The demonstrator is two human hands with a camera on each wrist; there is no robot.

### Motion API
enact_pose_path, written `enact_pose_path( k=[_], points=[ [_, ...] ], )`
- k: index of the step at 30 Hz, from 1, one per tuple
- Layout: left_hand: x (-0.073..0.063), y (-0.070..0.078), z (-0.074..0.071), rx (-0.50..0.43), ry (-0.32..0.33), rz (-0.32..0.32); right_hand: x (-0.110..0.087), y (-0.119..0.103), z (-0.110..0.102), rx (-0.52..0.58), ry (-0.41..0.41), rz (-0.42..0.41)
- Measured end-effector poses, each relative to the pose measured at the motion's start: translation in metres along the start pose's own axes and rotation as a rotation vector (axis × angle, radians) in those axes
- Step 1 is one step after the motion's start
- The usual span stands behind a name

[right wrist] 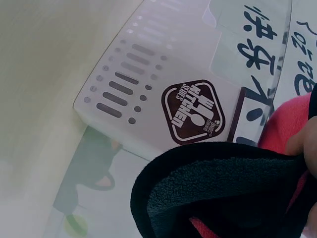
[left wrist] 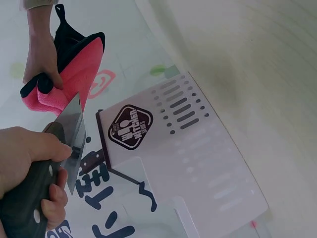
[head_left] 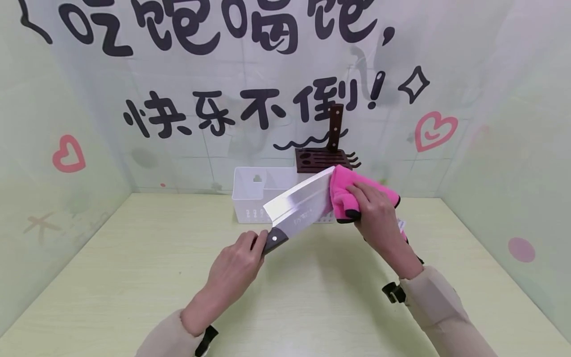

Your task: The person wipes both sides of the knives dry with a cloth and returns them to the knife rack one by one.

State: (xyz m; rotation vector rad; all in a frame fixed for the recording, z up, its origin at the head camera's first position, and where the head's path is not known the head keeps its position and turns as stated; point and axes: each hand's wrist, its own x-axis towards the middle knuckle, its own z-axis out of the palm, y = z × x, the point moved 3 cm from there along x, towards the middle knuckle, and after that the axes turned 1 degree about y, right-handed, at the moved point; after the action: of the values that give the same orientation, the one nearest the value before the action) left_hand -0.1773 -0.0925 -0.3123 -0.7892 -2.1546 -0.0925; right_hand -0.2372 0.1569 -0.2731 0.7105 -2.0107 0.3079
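My left hand (head_left: 236, 267) grips the dark, riveted handle of a cleaver (head_left: 303, 201), whose broad shiny blade slants up to the right above the table. Around the far end of the blade lies a pink cloth (head_left: 345, 191) with black edging, which my right hand (head_left: 376, 213) pinches. The left wrist view shows the cleaver handle (left wrist: 29, 198) in the curled fingers, with the blade tip against the cloth (left wrist: 74, 74). A dark grey reverse side of the cloth (right wrist: 223, 183) fills the lower part of the right wrist view; the blade is hidden there.
Behind the cleaver, a white perforated kitchen rack (head_left: 250, 186) stands near the back wall. Its brown slotted top (head_left: 312, 161) holds a knife with a brown handle (head_left: 335, 126), and brown hooks stick out at the right. Walls enclose the pale wooden table (head_left: 111, 277) at back and sides.
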Motion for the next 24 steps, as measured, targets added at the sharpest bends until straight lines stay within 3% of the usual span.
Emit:
enact_pose_path(
  k=[6, 16, 24],
  points=[
    [-0.001, 0.0, 0.002, 0.025, 0.037, 0.02, -0.002, 0.003, 0.001, 0.021, 0.0, 0.059],
    [-0.002, 0.001, 0.005, 0.046, 0.052, 0.031, -0.004, -0.004, 0.006, -0.095, -0.02, -0.033],
    [0.0, 0.003, 0.007, 0.047, 0.039, 0.033, -0.004, -0.013, 0.008, -0.127, -0.03, -0.093]
  ],
)
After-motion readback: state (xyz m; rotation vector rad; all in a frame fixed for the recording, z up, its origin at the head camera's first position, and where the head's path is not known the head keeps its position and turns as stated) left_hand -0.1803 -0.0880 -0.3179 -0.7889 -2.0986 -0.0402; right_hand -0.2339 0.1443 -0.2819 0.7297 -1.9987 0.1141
